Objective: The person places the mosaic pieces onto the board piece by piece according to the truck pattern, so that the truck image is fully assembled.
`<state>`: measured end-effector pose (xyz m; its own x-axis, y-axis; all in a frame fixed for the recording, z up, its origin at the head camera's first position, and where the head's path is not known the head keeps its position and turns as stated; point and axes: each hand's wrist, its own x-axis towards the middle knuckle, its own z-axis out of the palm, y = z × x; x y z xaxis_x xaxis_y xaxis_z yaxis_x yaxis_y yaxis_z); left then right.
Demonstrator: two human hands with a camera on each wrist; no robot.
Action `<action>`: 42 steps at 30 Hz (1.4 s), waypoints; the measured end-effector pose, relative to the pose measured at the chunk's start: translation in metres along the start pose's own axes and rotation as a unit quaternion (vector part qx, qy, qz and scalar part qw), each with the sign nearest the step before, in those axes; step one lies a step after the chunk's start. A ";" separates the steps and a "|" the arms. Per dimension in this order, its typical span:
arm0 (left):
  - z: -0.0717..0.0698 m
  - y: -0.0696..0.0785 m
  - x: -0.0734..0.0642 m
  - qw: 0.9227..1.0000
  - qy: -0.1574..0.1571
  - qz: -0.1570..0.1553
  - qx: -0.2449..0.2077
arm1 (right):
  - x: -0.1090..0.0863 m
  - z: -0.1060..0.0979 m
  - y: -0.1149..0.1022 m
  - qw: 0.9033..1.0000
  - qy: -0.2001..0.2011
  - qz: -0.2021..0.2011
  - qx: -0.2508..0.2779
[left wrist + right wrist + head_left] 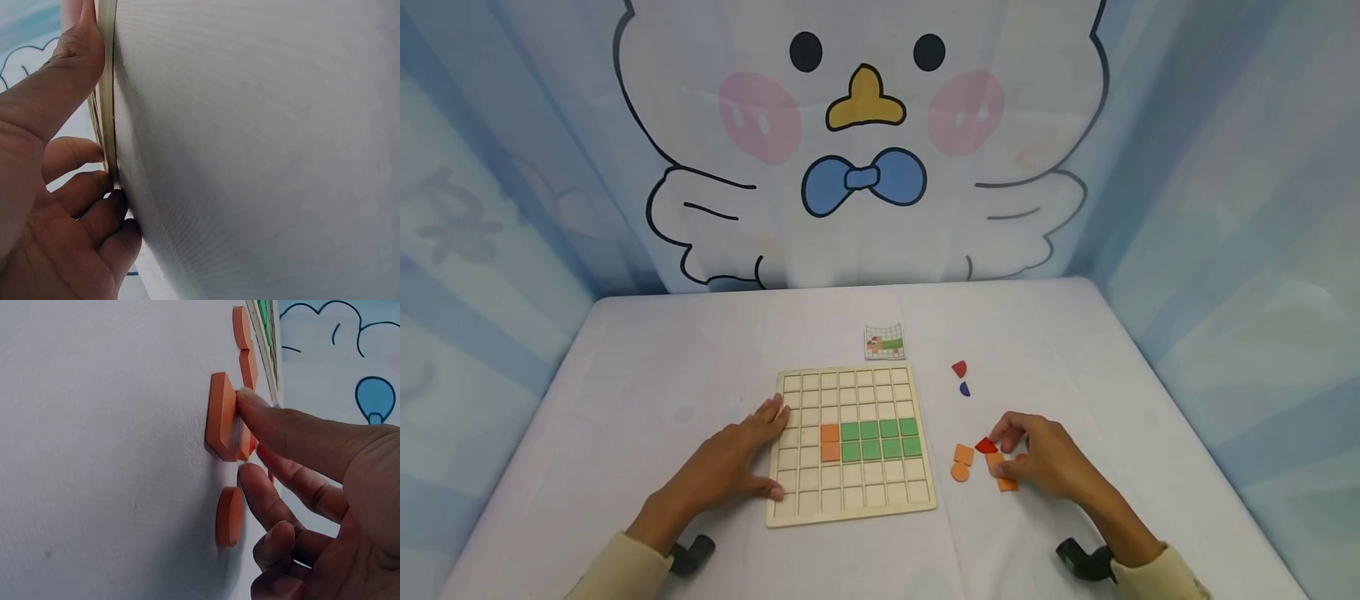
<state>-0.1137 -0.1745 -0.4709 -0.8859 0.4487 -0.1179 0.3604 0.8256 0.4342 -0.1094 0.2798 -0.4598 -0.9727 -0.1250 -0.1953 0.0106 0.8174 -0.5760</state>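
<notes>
A wooden grid board [797, 500] lies flat on the table, with two orange square tiles [830, 442] beside a double row of green square tiles [880, 439]. My left hand [722, 462] rests against the board's left edge, fingers spread and thumb at the lower corner; in the left wrist view, thumb and fingers touch the board's rim [107, 81]. To the right of the board, my right hand [1051, 457] pinches an orange square tile [245, 440] between thumb and index finger. Close by are another orange square [1008, 484], a round orange piece [230, 517] and a red piece [986, 446].
Behind the board lies a small pattern card [884, 342]. A red piece [959, 368] and a blue piece [965, 389] lie right of the board's upper corner. Nearer sit an orange square [964, 454] and an orange disc [959, 472]. Printed curtains surround the white table [685, 358].
</notes>
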 end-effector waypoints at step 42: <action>-0.001 0.001 -0.001 1.000 0.000 0.000 -0.002 | 0.024 0.013 -0.028 0.996 0.069 -0.023 0.044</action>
<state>-0.1126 -0.1743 -0.4693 -0.8860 0.4483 -0.1181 0.3589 0.8245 0.4375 -0.1303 0.2463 -0.4584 -0.9952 -0.0776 -0.0591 -0.0207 0.7597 -0.6499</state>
